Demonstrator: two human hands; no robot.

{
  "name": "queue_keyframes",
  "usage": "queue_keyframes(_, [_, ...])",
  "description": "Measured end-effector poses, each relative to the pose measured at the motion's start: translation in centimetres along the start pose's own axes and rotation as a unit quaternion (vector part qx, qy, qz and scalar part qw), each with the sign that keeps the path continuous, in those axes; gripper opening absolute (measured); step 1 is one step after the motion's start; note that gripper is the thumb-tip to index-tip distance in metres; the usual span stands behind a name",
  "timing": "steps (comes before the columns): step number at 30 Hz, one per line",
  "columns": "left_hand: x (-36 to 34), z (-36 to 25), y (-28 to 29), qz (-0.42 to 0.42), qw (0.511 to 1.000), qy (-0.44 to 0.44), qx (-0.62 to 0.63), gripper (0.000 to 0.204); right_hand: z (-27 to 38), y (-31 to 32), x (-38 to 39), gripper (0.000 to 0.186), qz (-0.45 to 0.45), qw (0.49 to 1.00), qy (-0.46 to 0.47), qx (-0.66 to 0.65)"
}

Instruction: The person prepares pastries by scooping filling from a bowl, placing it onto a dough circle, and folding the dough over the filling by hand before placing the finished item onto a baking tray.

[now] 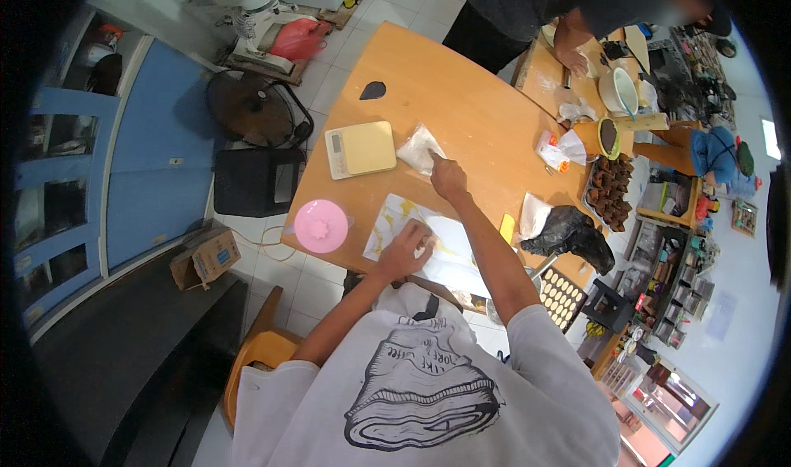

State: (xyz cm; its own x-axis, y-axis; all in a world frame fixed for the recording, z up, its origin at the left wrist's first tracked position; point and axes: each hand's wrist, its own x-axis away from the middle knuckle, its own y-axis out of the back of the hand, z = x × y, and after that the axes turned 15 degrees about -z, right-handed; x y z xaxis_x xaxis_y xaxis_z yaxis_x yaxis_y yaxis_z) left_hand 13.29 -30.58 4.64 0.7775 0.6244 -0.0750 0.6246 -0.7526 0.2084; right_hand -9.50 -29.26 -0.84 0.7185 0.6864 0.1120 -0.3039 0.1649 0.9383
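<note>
My right hand (pixel 449 179) reaches over the table, its fingers bent at the edge of a clear plastic bag of white powder (pixel 417 147). The fingertips are partly hidden against the bag. Closer to me, my left hand (pixel 401 253) is curled around a small pale lump (pixel 425 246), low over a white sheet with yellow patterning (pixel 387 224). Left of this sheet stands a pink round dish (pixel 321 226) with a pale pink mass in it. A cream kitchen scale (pixel 368 149) with a small display lies left of the bag.
A dark flat piece (pixel 372 91) lies on the wooden table (pixel 461 96). To the right are a yellow scraper (pixel 507 226), a black plastic bag (pixel 564 232), a tray of pale rounds (pixel 562 296) and dark brown cups (pixel 608 189). Another person's hand (pixel 570 51) works at the far table.
</note>
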Motion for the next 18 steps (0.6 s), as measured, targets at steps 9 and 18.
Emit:
queue_keyframes(9, [0.3,0.4,-1.0,-0.035,0.994,-0.017,-0.098,0.028,-1.4,-3.1,-0.9,0.026,-0.061,0.995,0.020,0.071])
queue_keyframes(18, [-0.8,0.0,-1.9,-0.048,0.990,-0.049,-0.124,0.025,-2.4,-4.0,-2.4,0.020,-0.008,0.989,0.089,0.116])
